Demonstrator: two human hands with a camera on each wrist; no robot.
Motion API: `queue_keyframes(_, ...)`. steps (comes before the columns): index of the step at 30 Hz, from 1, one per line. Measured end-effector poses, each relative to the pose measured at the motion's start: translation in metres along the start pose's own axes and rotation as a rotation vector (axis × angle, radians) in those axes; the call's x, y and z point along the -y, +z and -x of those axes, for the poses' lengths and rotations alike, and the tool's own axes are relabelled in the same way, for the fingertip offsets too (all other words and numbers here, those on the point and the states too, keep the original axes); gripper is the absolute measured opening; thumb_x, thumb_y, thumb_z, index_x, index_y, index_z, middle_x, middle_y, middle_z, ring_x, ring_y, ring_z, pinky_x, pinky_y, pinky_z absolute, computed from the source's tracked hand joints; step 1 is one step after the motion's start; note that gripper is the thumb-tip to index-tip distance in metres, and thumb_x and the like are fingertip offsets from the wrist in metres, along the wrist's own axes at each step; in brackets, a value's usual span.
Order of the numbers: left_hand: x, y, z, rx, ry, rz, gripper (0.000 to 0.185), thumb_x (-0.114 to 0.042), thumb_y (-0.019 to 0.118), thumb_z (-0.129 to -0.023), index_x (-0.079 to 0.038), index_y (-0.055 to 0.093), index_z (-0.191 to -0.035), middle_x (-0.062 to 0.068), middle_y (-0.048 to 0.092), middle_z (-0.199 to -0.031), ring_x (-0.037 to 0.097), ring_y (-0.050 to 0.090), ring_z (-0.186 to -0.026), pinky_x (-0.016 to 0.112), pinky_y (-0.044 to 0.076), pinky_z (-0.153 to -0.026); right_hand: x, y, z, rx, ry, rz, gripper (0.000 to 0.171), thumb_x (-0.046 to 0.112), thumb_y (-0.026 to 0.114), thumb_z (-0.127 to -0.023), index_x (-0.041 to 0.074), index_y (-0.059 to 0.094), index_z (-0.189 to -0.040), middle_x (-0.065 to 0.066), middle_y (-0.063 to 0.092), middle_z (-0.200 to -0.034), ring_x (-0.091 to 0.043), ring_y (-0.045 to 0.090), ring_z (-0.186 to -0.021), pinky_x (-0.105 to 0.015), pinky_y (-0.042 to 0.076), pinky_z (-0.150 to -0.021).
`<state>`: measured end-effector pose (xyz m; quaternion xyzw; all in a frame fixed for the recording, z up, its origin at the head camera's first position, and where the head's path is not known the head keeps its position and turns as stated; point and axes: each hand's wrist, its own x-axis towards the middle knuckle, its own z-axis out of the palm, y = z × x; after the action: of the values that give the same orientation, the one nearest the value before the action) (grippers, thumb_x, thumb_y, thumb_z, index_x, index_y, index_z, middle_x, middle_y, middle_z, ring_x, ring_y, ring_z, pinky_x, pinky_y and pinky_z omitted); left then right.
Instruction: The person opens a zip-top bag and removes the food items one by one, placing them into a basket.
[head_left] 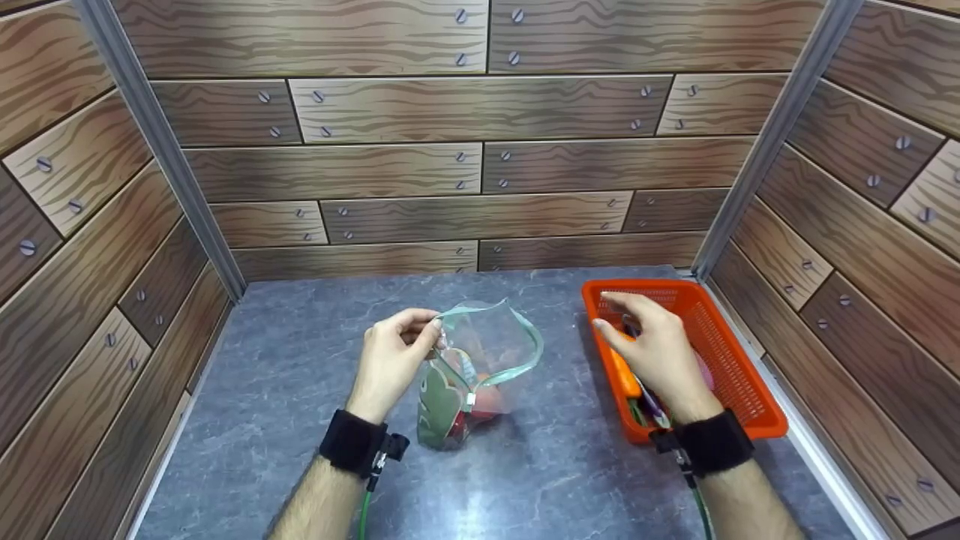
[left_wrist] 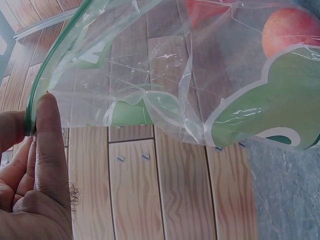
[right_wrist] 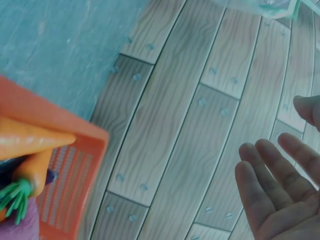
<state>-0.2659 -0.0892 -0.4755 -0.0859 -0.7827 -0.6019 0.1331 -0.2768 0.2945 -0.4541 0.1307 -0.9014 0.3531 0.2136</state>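
Observation:
My left hand (head_left: 397,356) pinches the green zip rim of a clear plastic zip bag (head_left: 439,412) between thumb and fingers. The bag's mouth gapes, and its white slider hangs at the near side. Inside, low down, lies a round reddish fruit (left_wrist: 290,32) beside other red pieces, partly behind the green print. My right hand (head_left: 656,345), fingers spread and holding nothing, hovers over an orange-red plastic basket (head_left: 750,375). Under that hand are orange carrots (right_wrist: 32,140) with green tops. A slim dark purple vegetable (head_left: 654,409) lies alongside, and a purple-pink item (right_wrist: 30,222) is partly covered.
The grey marbled tabletop (head_left: 285,390) spreads between wood-patterned walls (head_left: 390,165) at the back and both sides. The basket stands near the right wall, at the table's edge strip (head_left: 825,480). Each wrist wears a black band (head_left: 352,446) with a green cable.

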Motion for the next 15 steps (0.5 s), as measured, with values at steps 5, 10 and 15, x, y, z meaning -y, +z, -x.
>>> queue_keyframes(5, 0.001, -0.001, 0.000, 0.006, -0.006, -0.002, 0.021, -0.015, 0.078, -0.114, -0.001, 0.085, -0.128, 0.013, 0.088, -0.100, 0.017, 0.085, -0.085, 0.022, 0.072, -0.077, 0.014, 0.011, -0.002, -0.022, -0.084, -0.016, 0.041, 0.007, 0.092, -0.102, 0.004, 0.082, -0.142, -0.015, 0.085, -0.140, -0.035, 0.084, -0.125, -0.031, 0.069, -0.108)
queue_keyframes(10, 0.000, -0.001, -0.001, 0.008, -0.011, -0.005, 0.021, -0.014, 0.079, -0.113, -0.001, 0.085, -0.128, 0.013, 0.088, -0.101, 0.015, 0.084, -0.085, 0.022, 0.072, -0.077, 0.026, 0.020, -0.003, -0.025, -0.193, 0.021, 0.036, 0.003, 0.091, -0.102, 0.004, 0.084, -0.138, -0.014, 0.086, -0.134, -0.032, 0.083, -0.122, -0.049, 0.071, -0.105)
queue_keyframes(15, 0.000, -0.001, -0.001, 0.008, -0.020, 0.000, 0.018, -0.013, 0.078, -0.113, -0.003, 0.086, -0.127, 0.013, 0.088, -0.102, 0.017, 0.085, -0.086, 0.022, 0.072, -0.077, 0.037, 0.028, -0.002, -0.007, -0.247, 0.040, 0.035, 0.005, 0.092, -0.101, 0.006, 0.085, -0.135, -0.013, 0.087, -0.130, -0.030, 0.083, -0.116, -0.047, 0.071, -0.101)
